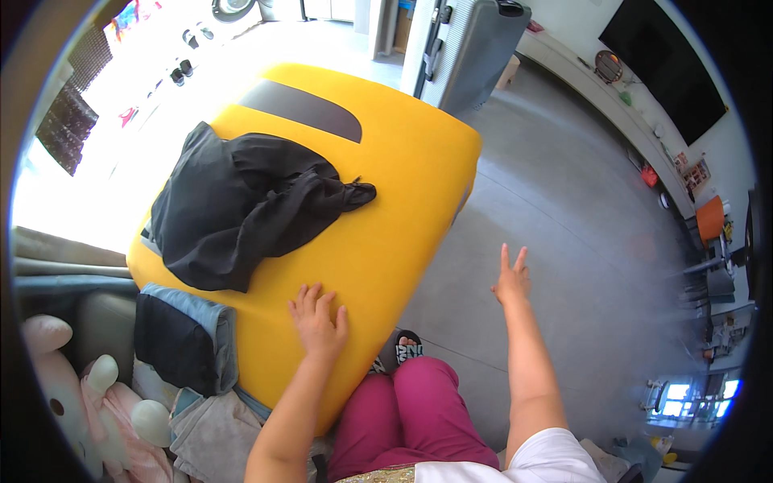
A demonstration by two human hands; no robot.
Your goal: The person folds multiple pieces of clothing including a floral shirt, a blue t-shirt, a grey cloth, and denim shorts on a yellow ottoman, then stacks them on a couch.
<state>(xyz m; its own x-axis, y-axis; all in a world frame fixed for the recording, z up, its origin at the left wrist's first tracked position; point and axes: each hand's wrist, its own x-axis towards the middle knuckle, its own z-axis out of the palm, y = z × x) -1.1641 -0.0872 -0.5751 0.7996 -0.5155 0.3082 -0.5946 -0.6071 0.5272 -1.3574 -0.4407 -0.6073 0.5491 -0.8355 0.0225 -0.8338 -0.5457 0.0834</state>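
Note:
My left hand (318, 324) lies on a large yellow fabric-covered block (386, 209), its fingers spread and nothing in them. A crumpled black garment (250, 205) is spread on the block just beyond that hand, not touched by it. My right hand (511, 283) is held out over the grey floor to the right, two fingers stretched apart and the others bent; it holds nothing that I can see. A folded black and blue garment (185, 338) rests at the block's near left edge, on a pile with a grey cloth (217, 439).
A pink and white plush toy (76, 402) sits at the lower left. At the back stands a grey suitcase (475, 56). A long low white shelf (596, 101) with small items runs along the right wall under a black screen (664, 68). Several shoes (183, 71) lie at the far left.

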